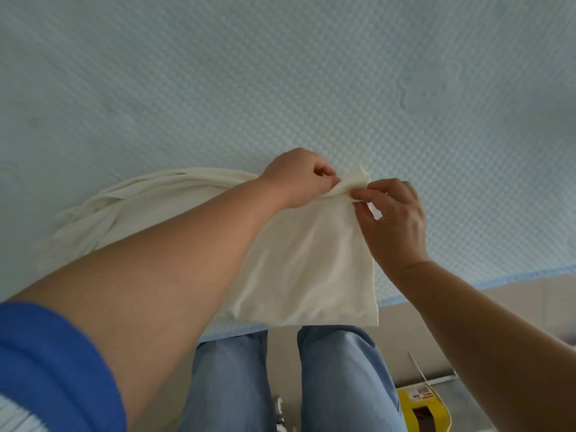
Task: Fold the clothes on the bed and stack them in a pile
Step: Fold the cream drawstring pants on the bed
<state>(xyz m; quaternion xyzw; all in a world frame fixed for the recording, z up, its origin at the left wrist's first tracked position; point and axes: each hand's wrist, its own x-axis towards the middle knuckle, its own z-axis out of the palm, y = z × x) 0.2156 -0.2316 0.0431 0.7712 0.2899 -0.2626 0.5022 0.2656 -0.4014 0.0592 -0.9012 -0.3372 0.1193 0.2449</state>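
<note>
A cream-white garment [299,269] lies on the pale blue bed [280,88], near the front edge. Its right part is flat with a straight edge; its left part is bunched in folds [103,207] under my left forearm. My left hand [296,179] pinches a raised corner of the cloth [353,182] at the garment's far right end. My right hand [394,219] grips the same corner from the right, thumb and fingers closed on the fabric. Both hands meet at that corner, slightly above the bed.
The bed's front edge [467,283] runs across the lower right. Below it are my legs in blue jeans [339,378] and a grey floor. A yellow box [420,406] with a white cord sits on the floor at the lower right.
</note>
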